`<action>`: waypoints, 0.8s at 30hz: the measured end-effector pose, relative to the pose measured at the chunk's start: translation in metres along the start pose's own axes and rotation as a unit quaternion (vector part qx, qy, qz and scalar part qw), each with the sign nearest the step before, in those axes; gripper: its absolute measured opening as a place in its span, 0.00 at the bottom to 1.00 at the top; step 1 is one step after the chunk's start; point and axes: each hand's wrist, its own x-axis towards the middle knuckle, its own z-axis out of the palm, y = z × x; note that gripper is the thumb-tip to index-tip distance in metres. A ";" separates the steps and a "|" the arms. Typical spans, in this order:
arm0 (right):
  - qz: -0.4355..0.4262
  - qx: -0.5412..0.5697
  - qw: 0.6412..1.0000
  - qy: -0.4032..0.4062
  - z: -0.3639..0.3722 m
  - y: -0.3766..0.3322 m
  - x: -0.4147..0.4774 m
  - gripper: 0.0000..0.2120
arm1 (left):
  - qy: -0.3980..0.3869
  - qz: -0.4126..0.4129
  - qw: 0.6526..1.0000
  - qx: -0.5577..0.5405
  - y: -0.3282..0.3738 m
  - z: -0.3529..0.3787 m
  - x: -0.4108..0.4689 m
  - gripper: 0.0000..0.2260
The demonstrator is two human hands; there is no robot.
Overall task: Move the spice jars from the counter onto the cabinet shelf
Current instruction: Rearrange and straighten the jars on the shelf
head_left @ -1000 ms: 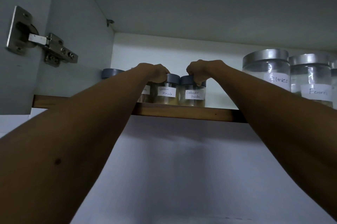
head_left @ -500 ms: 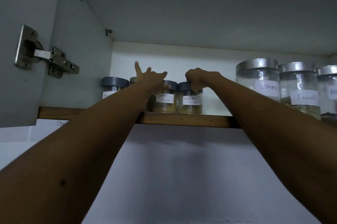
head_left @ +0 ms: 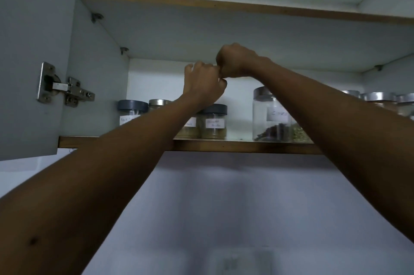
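Note:
Small spice jars with dark grey lids stand in a row on the wooden-edged cabinet shelf: a coriander powder jar, a garam masala jar half hidden by my left forearm, and another labelled jar at the far left. A silver-lidded jar stands behind them. My left hand is raised above the jars with its fingers curled and nothing in it. My right hand is a loose fist just above it, touching it at the knuckles, also holding nothing.
Large clear jars with silver lids fill the shelf's right side, the nearest one holding cloves. The open cabinet door with its metal hinge hangs at the left. An upper shelf runs overhead. A pale wall lies below.
Both hands let go of the jar lids and rose above the jars, meeting in mid-air. The view tilted upward, showing more of the upper shelf.

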 end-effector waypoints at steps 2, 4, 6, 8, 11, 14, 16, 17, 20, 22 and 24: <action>0.005 0.000 1.000 0.002 -0.010 0.009 -0.013 0.10 | -0.014 0.003 1.000 -0.027 0.017 -0.012 -0.001 0.12; 0.001 -0.010 1.000 0.007 -0.017 0.017 -0.025 0.07 | -0.032 0.013 0.998 -0.046 0.035 -0.021 -0.003 0.11; -0.005 -0.020 1.000 0.016 -0.024 0.024 -0.038 0.06 | -0.054 0.008 0.994 -0.090 0.051 -0.030 -0.005 0.10; -0.009 -0.022 0.999 0.033 -0.034 0.034 -0.051 0.05 | -0.081 -0.002 0.987 -0.140 0.067 -0.038 -0.001 0.09; 0.001 -0.016 0.998 0.061 -0.050 0.052 -0.072 0.02 | -0.131 0.006 0.974 -0.186 0.086 -0.048 0.010 0.09; 0.042 -0.016 0.996 0.075 -0.052 0.076 -0.090 0.07 | -0.196 0.042 0.962 -0.185 0.097 -0.049 0.017 0.14; 0.058 -0.032 0.996 0.051 -0.048 0.093 -0.104 0.08 | -0.237 0.061 0.956 -0.162 0.102 -0.044 0.016 0.16; 0.063 -0.043 0.997 0.032 -0.045 0.101 -0.111 0.08 | -0.256 0.068 0.953 -0.148 0.103 -0.041 0.014 0.16; 0.058 -0.089 0.994 -0.032 -0.033 0.119 -0.128 0.10 | -0.275 0.069 0.951 -0.123 0.103 -0.029 0.008 0.16; 0.056 -0.102 0.991 -0.060 -0.027 0.128 -0.134 0.11 | -0.267 0.052 0.954 -0.122 0.100 -0.026 0.007 0.16; 0.053 -0.094 0.992 -0.069 -0.025 0.133 -0.137 0.10 | -0.260 0.038 0.957 -0.122 0.098 -0.024 0.006 0.15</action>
